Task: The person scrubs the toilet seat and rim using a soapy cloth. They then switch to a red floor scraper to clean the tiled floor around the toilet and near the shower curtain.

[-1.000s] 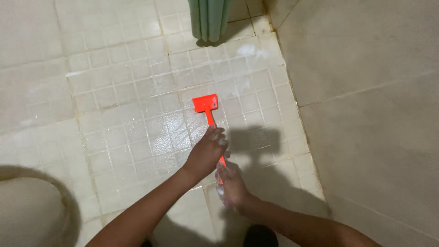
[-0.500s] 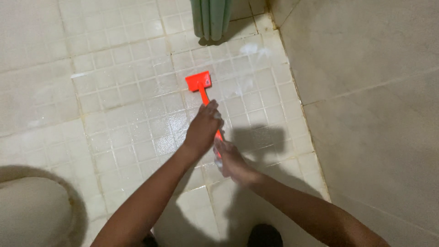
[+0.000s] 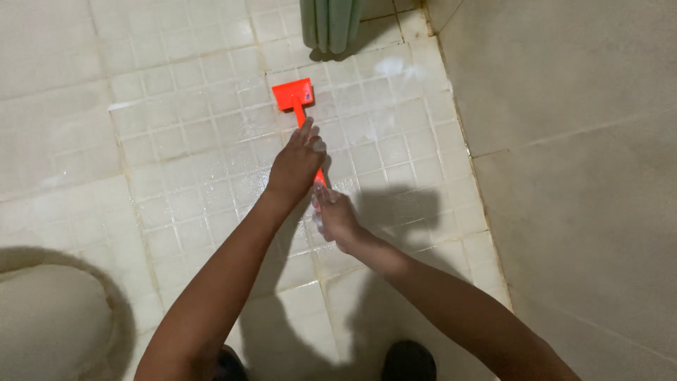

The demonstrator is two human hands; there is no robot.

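An orange long-handled scrubbing brush [image 3: 295, 95] lies head-down on the wet cream tiled floor [image 3: 190, 134]. My left hand [image 3: 296, 166] grips its handle higher up, close to the head. My right hand [image 3: 333, 212] holds the handle's lower end, just behind the left hand. The brush head rests flat on the tiles near the far wall. Most of the handle is hidden under my two hands.
A green ribbed object [image 3: 330, 25] stands at the top by the wall. A grey tiled wall [image 3: 578, 155] runs down the right side. A pale rounded basin or toilet rim [image 3: 49, 324] is at the lower left. My dark shoes [image 3: 407, 361] show at the bottom.
The brush head has slid farther away across the tiles toward the green object, with both arms stretching out after it. Both hands kept their grip.
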